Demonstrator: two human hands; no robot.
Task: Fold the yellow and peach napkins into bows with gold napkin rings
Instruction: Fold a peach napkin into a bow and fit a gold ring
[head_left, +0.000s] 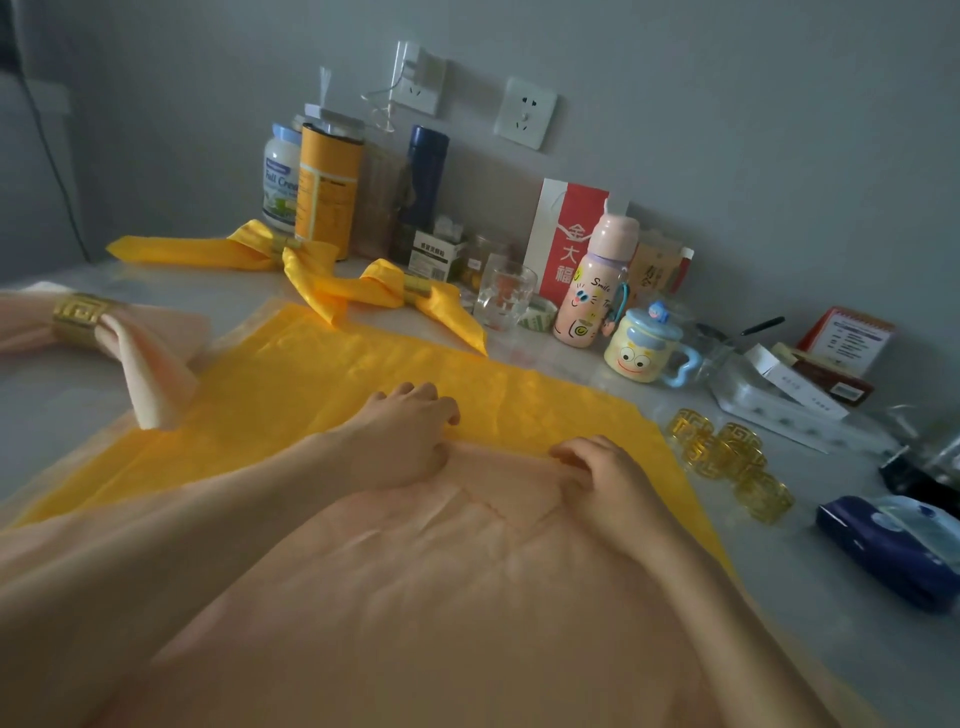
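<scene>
Golden-yellow cloth, the yellow napkin (322, 374), is lying flat on the pale bench (769, 597), and a peach napkin (441, 571) is lying spread over its near part. The left hand (410, 434) and right hand (610, 480) are resting side by side at the peach napkin's far edge, each grip curling its fingers onto that edge and pinching it. A finished peach bow (140, 358) in a gold ring (78, 319) is sitting at the left, its tail overlapping the yellow napkin's edge. Two yellow bows (374, 291) are lying at the back, near an orange canister (327, 187). Loose gold napkin rings (727, 462) are clustering just right of the yellow napkin.
</scene>
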